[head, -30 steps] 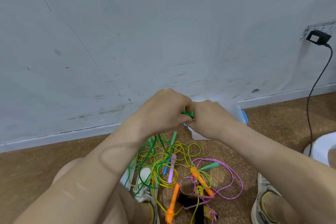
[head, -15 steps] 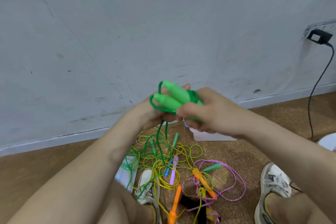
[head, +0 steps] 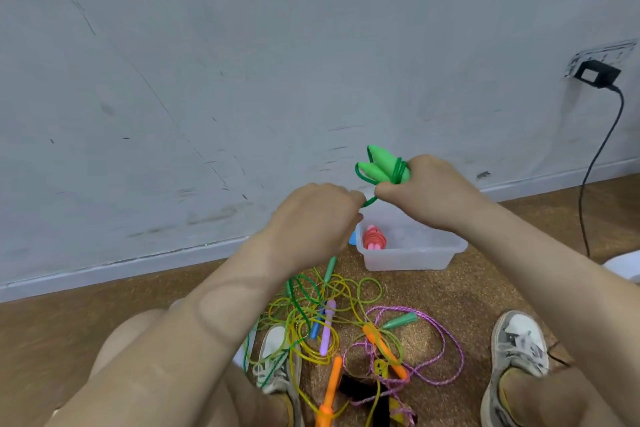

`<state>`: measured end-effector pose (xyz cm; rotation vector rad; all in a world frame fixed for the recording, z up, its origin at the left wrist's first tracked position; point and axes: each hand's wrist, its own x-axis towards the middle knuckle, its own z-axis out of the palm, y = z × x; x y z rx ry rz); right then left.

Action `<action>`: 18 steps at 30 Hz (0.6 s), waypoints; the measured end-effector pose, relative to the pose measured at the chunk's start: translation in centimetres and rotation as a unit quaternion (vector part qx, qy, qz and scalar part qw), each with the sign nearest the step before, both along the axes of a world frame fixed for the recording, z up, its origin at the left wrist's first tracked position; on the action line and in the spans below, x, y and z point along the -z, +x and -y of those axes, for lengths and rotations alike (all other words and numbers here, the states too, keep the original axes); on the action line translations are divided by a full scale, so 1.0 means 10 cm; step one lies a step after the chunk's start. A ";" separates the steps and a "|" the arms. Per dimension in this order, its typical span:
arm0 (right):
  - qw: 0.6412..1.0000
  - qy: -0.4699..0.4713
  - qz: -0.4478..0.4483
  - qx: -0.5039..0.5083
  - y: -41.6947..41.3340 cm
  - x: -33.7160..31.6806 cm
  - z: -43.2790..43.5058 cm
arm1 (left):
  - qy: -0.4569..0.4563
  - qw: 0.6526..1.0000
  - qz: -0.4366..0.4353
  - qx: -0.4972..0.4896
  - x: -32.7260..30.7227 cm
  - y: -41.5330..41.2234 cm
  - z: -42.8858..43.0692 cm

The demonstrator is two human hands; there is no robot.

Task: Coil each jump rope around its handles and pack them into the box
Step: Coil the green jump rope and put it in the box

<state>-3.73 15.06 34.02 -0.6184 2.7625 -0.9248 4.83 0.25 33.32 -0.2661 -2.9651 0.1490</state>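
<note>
My right hand (head: 427, 192) grips a green jump rope (head: 381, 165) by its two bright green handles, held together with dark green cord looped around them. My left hand (head: 313, 215) pinches the free end of that cord just left of the right thumb. Both hands are raised above a clear plastic box (head: 412, 251) standing by the wall. A coiled pink rope bundle (head: 374, 237) lies in the box's left end. On the floor below lies a tangled pile of ropes (head: 332, 315): yellow-green cords, a pink braided rope (head: 446, 340), and orange handles (head: 381, 345).
A grey wall rises just behind the box. A black adapter (head: 595, 74) is plugged in at the right, its cable (head: 588, 177) dropping to the floor. My shoes (head: 519, 354) and knees flank the rope pile. A white object (head: 627, 267) sits at the right edge.
The green handles moved up and to the right in my right hand. My left hand let go of the bundle and now pulls the cord end. The box came into full view.
</note>
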 end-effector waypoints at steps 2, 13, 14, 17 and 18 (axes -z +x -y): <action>0.997 0.059 -0.047 -0.025 0.02 0.02 0.03 | -0.025 1.000 -0.014 0.007 -0.04 0.01 0.01; 0.935 0.198 -0.177 -0.235 0.28 0.16 0.13 | 0.142 0.990 -0.011 0.015 -0.28 0.04 0.29; 0.932 0.191 -0.181 -0.250 0.30 0.12 0.12 | 0.206 0.978 0.011 0.003 -0.29 0.05 0.34; 0.918 0.166 -0.215 -0.288 0.35 0.04 0.07 | 0.392 0.915 0.094 -0.024 -0.31 0.07 0.43; 0.914 0.160 -0.227 -0.297 0.37 0.03 0.05 | 0.432 0.893 0.124 -0.024 -0.31 0.08 0.45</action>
